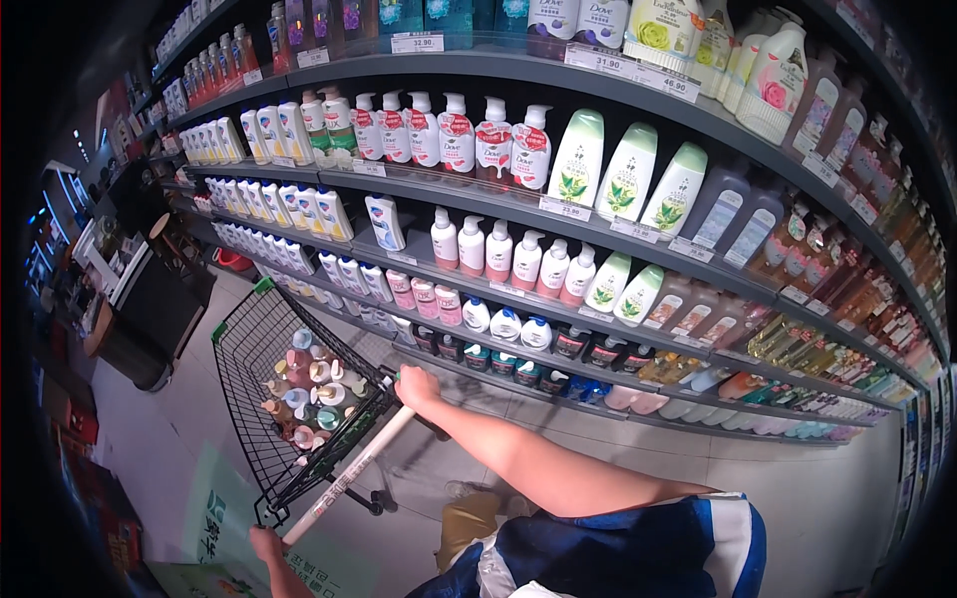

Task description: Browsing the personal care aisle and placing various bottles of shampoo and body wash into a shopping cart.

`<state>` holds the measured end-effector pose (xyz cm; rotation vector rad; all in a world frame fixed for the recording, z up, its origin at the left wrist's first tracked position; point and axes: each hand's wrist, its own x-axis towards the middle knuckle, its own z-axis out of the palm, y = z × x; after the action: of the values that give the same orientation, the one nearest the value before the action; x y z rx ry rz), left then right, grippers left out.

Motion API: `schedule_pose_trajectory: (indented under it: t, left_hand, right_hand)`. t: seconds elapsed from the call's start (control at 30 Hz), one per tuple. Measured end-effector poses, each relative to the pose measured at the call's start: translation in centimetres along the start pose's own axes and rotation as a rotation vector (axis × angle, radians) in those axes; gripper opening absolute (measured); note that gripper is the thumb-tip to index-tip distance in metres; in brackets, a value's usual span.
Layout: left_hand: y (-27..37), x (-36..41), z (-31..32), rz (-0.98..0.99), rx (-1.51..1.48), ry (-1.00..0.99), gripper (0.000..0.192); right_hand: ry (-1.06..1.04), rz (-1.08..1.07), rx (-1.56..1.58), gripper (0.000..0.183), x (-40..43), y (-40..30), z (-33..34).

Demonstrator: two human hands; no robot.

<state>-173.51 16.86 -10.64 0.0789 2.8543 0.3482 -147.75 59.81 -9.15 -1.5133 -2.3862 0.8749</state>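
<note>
A black wire shopping cart (247,374) with green corner pieces stands before me. Several pump bottles (329,392) in mixed colours are gathered in its basket. My right hand (417,389) grips the far end of the pale cart handle (351,475), close to the shelves. At the handle's other end, low in the view, my left hand (267,541) is closed around it. Beyond the cart rise shelves of body wash: white Dove pump bottles (456,134), green-capped white bottles (576,161) and others.
Long grey shelves (448,179) with price tags curve along the right side. A dark rounded counter (127,347) and a wooden stool (159,226) stand at the left. A red basket (233,259) sits near the shelf end. Green printed panels (224,516) lie at lower left.
</note>
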Motion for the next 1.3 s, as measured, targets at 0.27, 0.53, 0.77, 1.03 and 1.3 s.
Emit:
schedule_pose_trajectory:
  t: [0.27,0.53,0.77,1.03,1.3]
  left_hand:
    - [-0.4,-3.1,-1.0,0.022,0.053,0.063,0.026]
    - [0.3,-4.6,-1.7,0.005,0.032,0.072,0.028]
    - [-0.3,-3.7,-1.5,0.056,0.081,0.002,0.029]
    - [-1.4,-2.6,-0.8,0.202,-0.035,-0.013,0.029]
    - [-1.2,-3.0,-1.1,0.308,-0.158,0.011,0.031]
  right_hand:
    - [-0.029,0.021,0.039,0.021,-2.8,1.2,-0.9]
    - [-0.019,0.027,0.038,0.022,-3.0,1.9,-0.9]
    - [-0.002,0.073,0.028,0.022,-3.3,1.4,-1.2]
    - [0.003,0.094,-0.001,0.024,-3.9,0.7,-2.0]
    - [0.025,0.104,0.007,0.024,-3.7,1.1,-1.8]
